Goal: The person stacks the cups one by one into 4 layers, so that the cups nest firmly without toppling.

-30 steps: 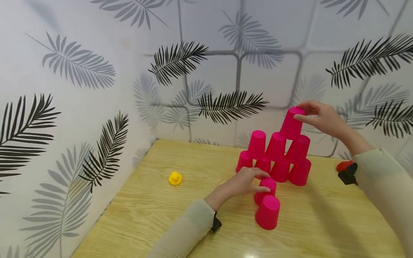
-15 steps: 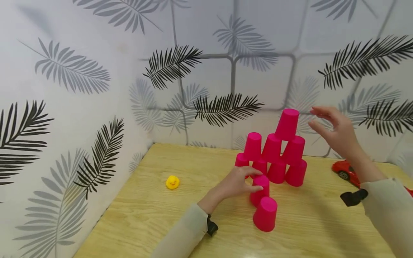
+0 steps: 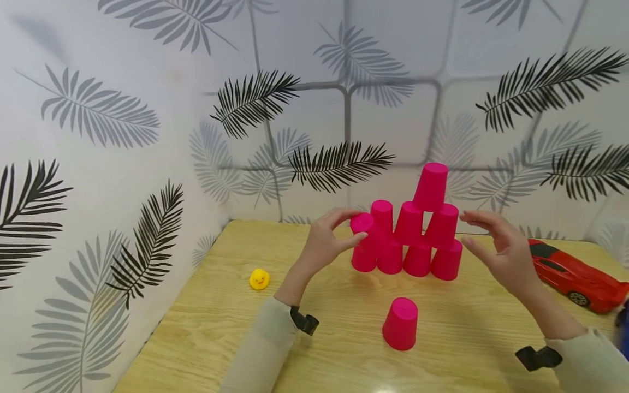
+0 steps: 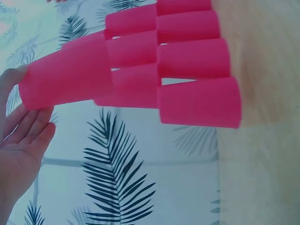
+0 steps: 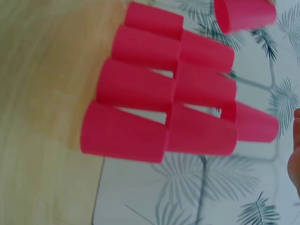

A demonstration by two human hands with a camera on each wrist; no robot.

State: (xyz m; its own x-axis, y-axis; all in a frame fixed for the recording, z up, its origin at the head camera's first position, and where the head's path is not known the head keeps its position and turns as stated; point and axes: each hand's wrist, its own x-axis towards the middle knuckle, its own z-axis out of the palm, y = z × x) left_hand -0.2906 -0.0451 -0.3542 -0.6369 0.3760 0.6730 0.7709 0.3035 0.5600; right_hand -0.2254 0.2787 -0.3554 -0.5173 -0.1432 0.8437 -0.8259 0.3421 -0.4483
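Observation:
In the head view my left hand (image 3: 326, 240) pinches a pink cup (image 3: 362, 225) near its upturned base, raised at the left end of a cup stack. The left wrist view shows this cup (image 4: 65, 75) tilted, overlapping the stack behind it. Upside-down pink cups form the stack: several in the bottom row, 3 in the middle row (image 3: 409, 222) and one top cup (image 3: 431, 186) above the right-hand pair. My right hand (image 3: 506, 254) holds nothing; its curved, spread fingers are just right of the stack. Another upside-down cup (image 3: 400, 323) stands alone nearer me.
A yellow toy duck (image 3: 259, 279) sits on the wooden table (image 3: 206, 338) at the left. To the right, behind my right hand, is a red toy car (image 3: 580, 275), with a blue object (image 3: 623, 330) at the frame's edge. A leaf-patterned wall (image 3: 314, 109) rises behind the stack.
My right hand has let go of the top cup, drawn away to the right and lowered. My left hand has lifted a cup off the table and carried it up and left to the stack.

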